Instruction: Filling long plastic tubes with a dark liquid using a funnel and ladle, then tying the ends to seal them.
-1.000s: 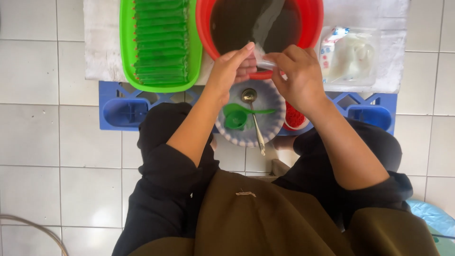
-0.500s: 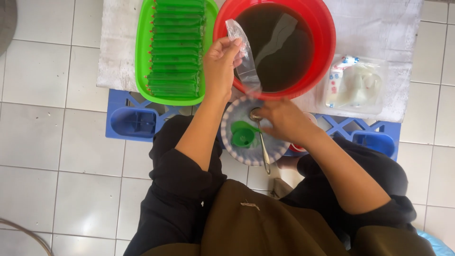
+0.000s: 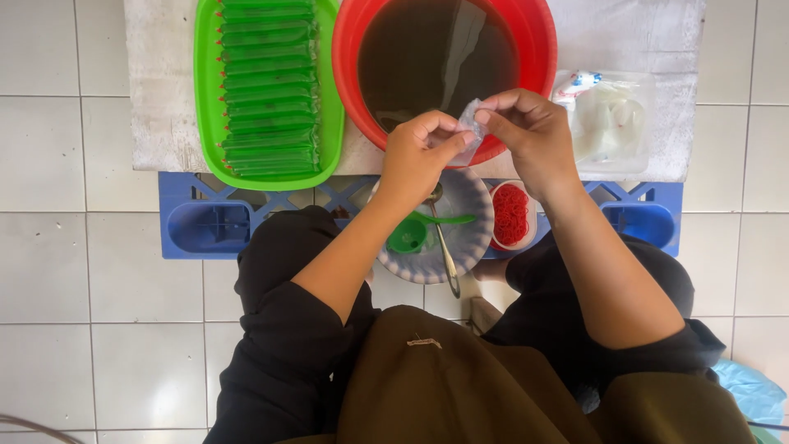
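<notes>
The left hand (image 3: 419,152) is nearly closed, with thumb and fingertips pinching one side of a small clear plastic bag (image 3: 470,123). The right hand (image 3: 530,131) pinches the other side in the same way, so the bag hangs between both hands, just in front of the near rim of the red basin (image 3: 349,49) with dark liquid. The bag looks very light, thin and soft, probably slippery, and it is best taken at its top edge with fingertips.

Far left of the left hand is a green tray (image 3: 205,99) with a row of filled green tubes (image 3: 267,86). Below the hands lies a plate (image 3: 472,210) with a green funnel (image 3: 408,236) and a spoon (image 3: 444,247), and beside it a small cup of red rubber bands (image 3: 511,215). Right of the right hand is a pack of clear bags (image 3: 612,123). The counter (image 3: 160,123) is a pale board on a blue crate (image 3: 205,226), over a white tiled floor (image 3: 82,288).
</notes>
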